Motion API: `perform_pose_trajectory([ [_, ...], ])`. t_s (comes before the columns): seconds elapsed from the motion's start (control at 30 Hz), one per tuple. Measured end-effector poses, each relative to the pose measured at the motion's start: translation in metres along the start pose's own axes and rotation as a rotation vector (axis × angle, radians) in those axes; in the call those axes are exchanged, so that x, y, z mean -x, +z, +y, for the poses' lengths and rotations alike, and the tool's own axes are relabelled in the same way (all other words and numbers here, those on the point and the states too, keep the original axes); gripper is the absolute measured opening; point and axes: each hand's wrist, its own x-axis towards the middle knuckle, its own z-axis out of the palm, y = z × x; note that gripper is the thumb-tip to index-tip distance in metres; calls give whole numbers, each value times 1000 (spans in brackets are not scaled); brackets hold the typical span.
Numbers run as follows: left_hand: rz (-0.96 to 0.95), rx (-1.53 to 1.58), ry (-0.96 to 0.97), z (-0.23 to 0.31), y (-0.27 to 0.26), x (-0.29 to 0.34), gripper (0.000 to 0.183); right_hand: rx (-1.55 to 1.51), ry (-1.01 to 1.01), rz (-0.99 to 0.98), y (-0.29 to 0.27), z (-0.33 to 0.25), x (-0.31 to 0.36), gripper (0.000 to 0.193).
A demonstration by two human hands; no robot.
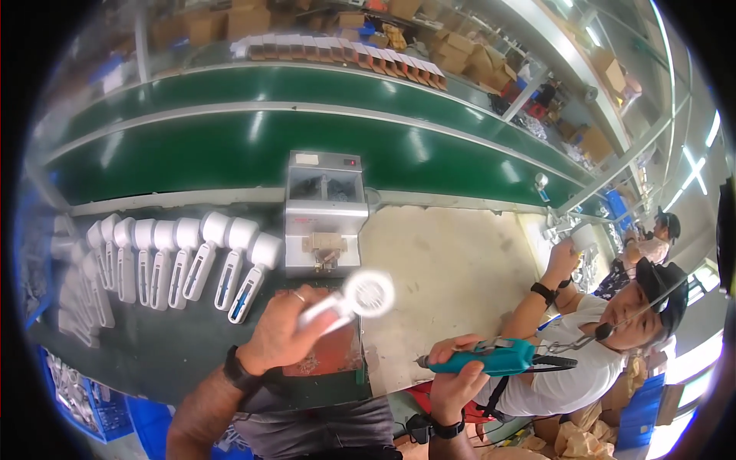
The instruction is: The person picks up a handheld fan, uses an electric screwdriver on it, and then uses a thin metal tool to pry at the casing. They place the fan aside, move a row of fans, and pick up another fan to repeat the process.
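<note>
My left hand [277, 335] is closed around the handle of a white handheld fan [369, 294]. The fan's round, slotted head points up and to the right, above the bench in front of the metal machine. In my right hand [455, 387] is a teal electric screwdriver [491, 358], gripped around its body with the tip toward the left. Tip and fan are apart. At the left, several more white handheld fans [201, 264] lie side by side with their handles toward me; some handles show a blue strip inside.
A grey metal box-shaped machine [325, 211] stands behind my left hand. A reddish-brown pad [326, 358] lies at the bench's front edge, beside a beige sheet [441, 261]. Beyond runs a green conveyor [222, 149]. A co-worker [567, 368] sits close on the right. Blue crates [107, 410] stand lower left.
</note>
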Motion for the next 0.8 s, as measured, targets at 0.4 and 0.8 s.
perform_pose_trajectory([
  [0.4,192,524,-398,-20,-8,23,57,55,128,-195,14,24,8,67],
  [0.8,184,453,-362,-31,-3,24,49,370,33,-323,16,32,10,61],
])
